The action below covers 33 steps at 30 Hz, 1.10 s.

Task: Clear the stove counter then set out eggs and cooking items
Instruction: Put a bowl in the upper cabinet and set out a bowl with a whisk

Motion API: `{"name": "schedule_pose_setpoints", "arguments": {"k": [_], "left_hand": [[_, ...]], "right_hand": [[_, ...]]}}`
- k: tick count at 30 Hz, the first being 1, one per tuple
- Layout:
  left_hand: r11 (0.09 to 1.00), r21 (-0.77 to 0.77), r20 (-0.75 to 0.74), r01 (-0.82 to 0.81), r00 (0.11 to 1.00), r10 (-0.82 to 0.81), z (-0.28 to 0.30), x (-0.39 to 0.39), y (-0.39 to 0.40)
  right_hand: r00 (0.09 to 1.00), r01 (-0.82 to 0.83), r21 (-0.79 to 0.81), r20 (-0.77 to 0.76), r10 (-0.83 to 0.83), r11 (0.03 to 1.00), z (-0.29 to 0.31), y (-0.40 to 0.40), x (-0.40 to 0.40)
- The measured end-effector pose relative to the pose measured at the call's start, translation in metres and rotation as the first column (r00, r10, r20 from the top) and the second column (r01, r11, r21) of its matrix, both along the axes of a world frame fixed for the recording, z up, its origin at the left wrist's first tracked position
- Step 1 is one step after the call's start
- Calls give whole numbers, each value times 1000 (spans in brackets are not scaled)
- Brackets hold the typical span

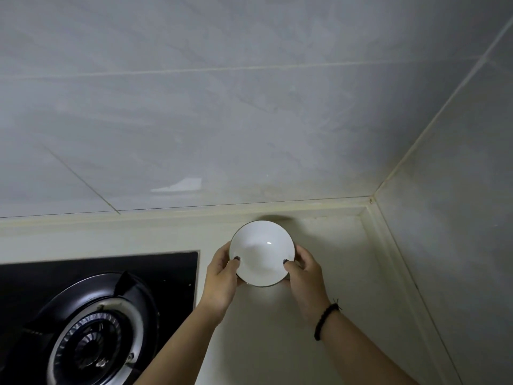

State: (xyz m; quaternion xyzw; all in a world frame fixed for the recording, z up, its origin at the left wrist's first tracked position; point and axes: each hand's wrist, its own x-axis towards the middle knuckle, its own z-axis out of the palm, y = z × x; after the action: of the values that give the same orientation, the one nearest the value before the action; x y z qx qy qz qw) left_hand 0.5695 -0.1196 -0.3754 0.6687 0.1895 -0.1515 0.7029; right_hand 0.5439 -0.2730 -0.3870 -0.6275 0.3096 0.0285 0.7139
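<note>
Bowl: a white bowl (262, 252) held over the pale counter (327, 273) near the back wall, right of the stove.
Left hand (222, 276): fingers clamped on the bowl's left rim, thumb inside.
Right hand (304, 273): clamped on the right rim; black bracelet (326, 320) at the wrist.
Surroundings: black gas stove (97, 315) at left; grey tiled wall (222, 107) behind.
</note>
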Motion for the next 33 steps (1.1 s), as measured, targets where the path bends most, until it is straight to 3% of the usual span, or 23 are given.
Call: {"name": "schedule_pose_setpoints", "arguments": {"k": [9, 17, 27, 33], "left_hand": [[989, 143, 107, -25, 994, 9, 43, -11, 8], [990, 122, 268, -65, 963, 30, 102, -52, 24], [989, 76, 511, -124, 857, 69, 187, -106, 46], [987, 76, 693, -144, 719, 52, 265, -124, 57]], "right_hand": [[999, 28, -191, 26, -24, 981, 45, -5, -9], [982, -35, -329, 162, 93, 944, 123, 8, -53], [892, -29, -457, 390, 229, 889, 227, 24, -108], [790, 11, -549, 517, 329, 836, 297, 32, -140]]}}
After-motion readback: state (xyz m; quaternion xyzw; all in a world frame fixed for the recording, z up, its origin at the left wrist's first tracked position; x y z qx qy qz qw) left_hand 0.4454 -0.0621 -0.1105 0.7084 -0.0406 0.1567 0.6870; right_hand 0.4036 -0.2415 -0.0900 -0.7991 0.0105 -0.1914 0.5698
